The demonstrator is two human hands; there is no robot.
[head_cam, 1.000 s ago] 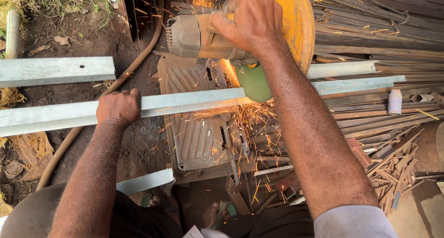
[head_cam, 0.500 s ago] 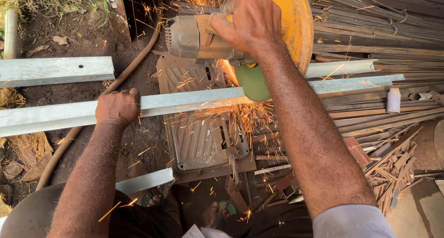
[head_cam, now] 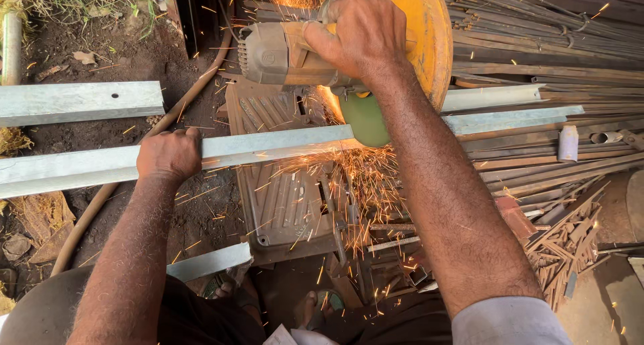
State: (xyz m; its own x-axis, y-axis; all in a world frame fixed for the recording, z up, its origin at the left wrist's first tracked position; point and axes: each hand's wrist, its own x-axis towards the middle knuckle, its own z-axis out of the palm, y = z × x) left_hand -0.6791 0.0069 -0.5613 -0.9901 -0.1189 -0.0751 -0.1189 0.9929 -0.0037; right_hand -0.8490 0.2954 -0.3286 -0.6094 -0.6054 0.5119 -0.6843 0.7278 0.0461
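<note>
A long grey metal channel [head_cam: 268, 145] lies across the base [head_cam: 285, 204] of a chop saw. My left hand [head_cam: 168, 154] grips the channel to the left of the saw. My right hand [head_cam: 355, 33] is closed on the handle of the saw [head_cam: 282, 53], whose yellow blade guard [head_cam: 422, 30] is lowered onto the channel. Bright orange sparks [head_cam: 349, 177] spray from the cut toward me, over the base and the ground.
A second grey channel [head_cam: 74, 102] lies on the soil at far left. Stacked metal bars and strips [head_cam: 550, 43] fill the right side, with short offcuts [head_cam: 563, 244] below them. A brown hose [head_cam: 181, 103] runs across the dirt. A loose metal piece [head_cam: 208, 261] lies near my knees.
The spark spray has grown denser and spread further below the channel. Both hands keep their holds in the same places.
</note>
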